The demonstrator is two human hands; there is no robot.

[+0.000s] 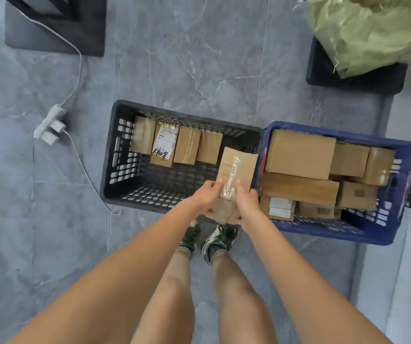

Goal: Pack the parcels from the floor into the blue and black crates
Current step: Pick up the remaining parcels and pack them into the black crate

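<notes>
Parcel (236, 167): slim cardboard box, glossy tape strip down its face; I hold it over the black crate (115, 155), near the wall it shares with the blue crate (405, 194).
Grip: left hand (208, 196) and right hand (246, 203) both curl round the near end.
Handling: looks light and stiff; tape likely slick, so I'd keep fingers on bare card.
Row: four parcels (177, 147) stand along the far wall.

Grey marbled floor (174, 58); black crate (115, 155) and blue crate (407, 194) side by side at centre; white power strip (50, 125) left; dark mats far left (55, 40) and far right (348, 78).
</notes>
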